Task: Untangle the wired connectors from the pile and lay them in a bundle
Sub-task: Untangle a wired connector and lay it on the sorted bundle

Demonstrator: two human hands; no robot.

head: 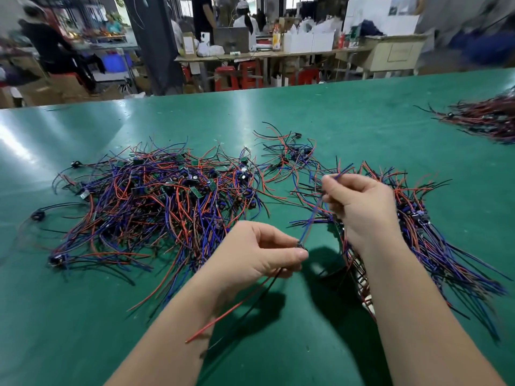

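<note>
Blue wire (313, 218), which we judge light and limp, runs taut above the table (278, 112): our right hand (359, 204) pinches its tip, our left hand (259, 252) pinches the small connector (302, 246) (the stiffer, safer hold), between the pile (156, 196) and the bundle (434, 240).

A: Worktop (362, 121) surface?
B: Green mat, smooth, semi-gloss, with broad glare streaks. Rubber or vinyl, can't tell which.
A: Pile (156, 196)?
B: Thin leads in red, blue and black plastic insulation. Smooth, slight sheen. Small green circuit boards (196, 192) mixed in, matt.
A: Wired connector (302, 247)?
B: Dark body, too small to call the material. Its red lead (231, 310) has a smooth plastic jacket.
A: Bundle (434, 240)?
B: Same insulation, same finish.
A: Background?
B: Red stools (225, 78) are glossy plastic. Brown boxes (69, 87) are matt cardboard, blurred.
</note>
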